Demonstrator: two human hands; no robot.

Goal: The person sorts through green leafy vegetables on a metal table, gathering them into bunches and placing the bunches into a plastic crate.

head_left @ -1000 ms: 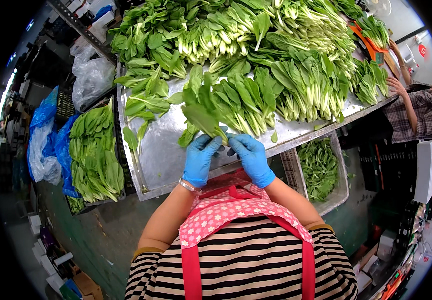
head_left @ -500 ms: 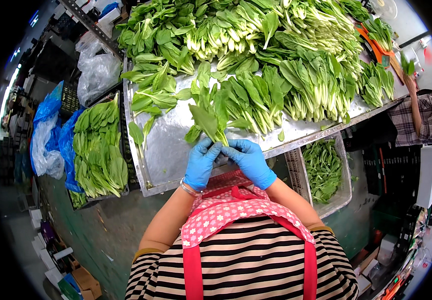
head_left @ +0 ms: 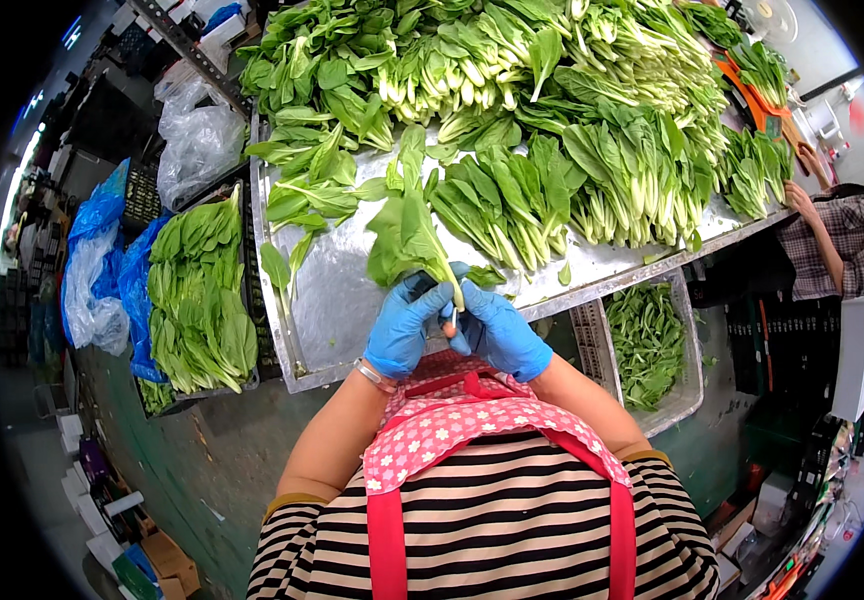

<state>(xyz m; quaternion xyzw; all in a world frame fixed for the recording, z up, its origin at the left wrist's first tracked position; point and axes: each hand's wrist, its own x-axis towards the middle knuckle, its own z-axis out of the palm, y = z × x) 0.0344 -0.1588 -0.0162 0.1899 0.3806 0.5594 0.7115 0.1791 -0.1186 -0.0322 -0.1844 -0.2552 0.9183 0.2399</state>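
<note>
My blue-gloved left hand [head_left: 402,330] and my blue-gloved right hand [head_left: 500,335] are closed together around the stem end of a small leafy green bunch [head_left: 407,240] at the metal table's near edge. The leaves tilt up and away from me. Between my fingers a small orange-tan bit [head_left: 449,328] shows, too small to make out. Beyond my hands lie loose leaves [head_left: 317,200] and a row of greens [head_left: 502,205] on the metal table [head_left: 322,310]. A larger heap [head_left: 452,65] covers the back.
At the left are a crate of greens [head_left: 202,300], blue bags [head_left: 137,290] and clear plastic [head_left: 202,150]. A crate of loose leaves [head_left: 647,355] sits below the table's right edge. A co-worker [head_left: 837,240] reaches toward greens by an orange scale [head_left: 757,100] at the right.
My fingers have shifted on the bunch and curled further under it; the orange-tan bit now shows between them. The co-worker's hand rose with greens, then came back down toward the table.
</note>
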